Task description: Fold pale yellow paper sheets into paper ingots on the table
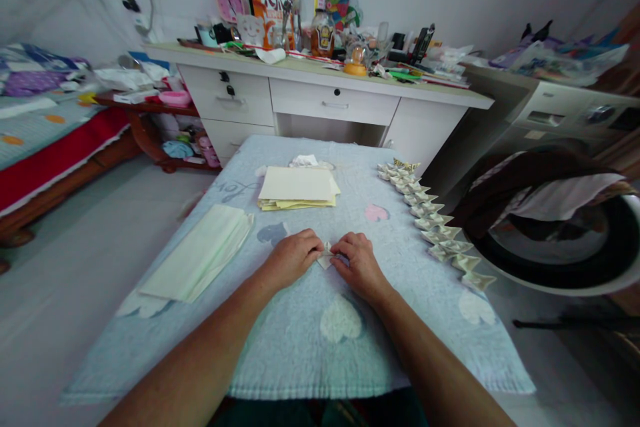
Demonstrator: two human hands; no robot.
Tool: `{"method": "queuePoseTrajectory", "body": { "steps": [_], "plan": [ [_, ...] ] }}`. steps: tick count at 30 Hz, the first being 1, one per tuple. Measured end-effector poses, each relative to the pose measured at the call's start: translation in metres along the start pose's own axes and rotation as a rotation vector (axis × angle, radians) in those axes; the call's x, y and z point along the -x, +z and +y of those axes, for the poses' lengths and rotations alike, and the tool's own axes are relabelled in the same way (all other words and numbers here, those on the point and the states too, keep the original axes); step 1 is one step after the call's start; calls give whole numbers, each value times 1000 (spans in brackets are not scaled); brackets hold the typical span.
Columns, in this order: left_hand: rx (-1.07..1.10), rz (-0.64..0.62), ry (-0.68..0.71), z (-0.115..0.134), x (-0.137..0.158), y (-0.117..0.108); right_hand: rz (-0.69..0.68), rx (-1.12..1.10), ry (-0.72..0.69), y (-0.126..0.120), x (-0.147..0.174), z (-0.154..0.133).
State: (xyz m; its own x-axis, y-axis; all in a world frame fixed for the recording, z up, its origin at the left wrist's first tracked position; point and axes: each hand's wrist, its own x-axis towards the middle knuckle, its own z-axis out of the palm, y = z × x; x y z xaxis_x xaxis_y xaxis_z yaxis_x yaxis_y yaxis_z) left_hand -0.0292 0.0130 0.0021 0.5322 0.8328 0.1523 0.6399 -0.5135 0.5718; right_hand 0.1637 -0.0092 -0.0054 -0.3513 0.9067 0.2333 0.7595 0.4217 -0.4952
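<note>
Between my two hands is a small piece of folded paper (325,260), pale and pointed at top and bottom. My left hand (299,255) pinches its left side, fingers closed. My right hand (359,263) grips the right side with thumb and fingertips. Just beyond them lies a stack of cream and yellow paper sheets (296,184). Off to the left rests a pile of long pale green paper (200,253). A row of several folded paper pieces with pointed corners (433,221) runs along the table's right side.
A blue cloth with heart patterns (295,347) covers the table. Crumpled white paper (303,161) sits behind the stack. Beyond stands a white desk (320,90) crowded with jars and packets. At right is an open washing machine (560,240) with clothes; a bed (50,140) stands left.
</note>
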Motion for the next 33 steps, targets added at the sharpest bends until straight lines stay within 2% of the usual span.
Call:
{"method": "queuePoseTrajectory", "body": {
  "steps": [6, 20, 29, 33],
  "plan": [
    [-13, -2, -38, 1, 1, 0, -7, 42, -8, 2, -3, 0],
    [-56, -35, -6, -2, -1, 3, -60, 57, -3, 2, -7, -4],
    [-126, 42, -60, 5, -2, 5, -75, 60, 105, -2, -8, -6],
    [-151, 58, -129, 5, -1, 4, -82, 72, 144, -3, -9, -6]
  ]
}}
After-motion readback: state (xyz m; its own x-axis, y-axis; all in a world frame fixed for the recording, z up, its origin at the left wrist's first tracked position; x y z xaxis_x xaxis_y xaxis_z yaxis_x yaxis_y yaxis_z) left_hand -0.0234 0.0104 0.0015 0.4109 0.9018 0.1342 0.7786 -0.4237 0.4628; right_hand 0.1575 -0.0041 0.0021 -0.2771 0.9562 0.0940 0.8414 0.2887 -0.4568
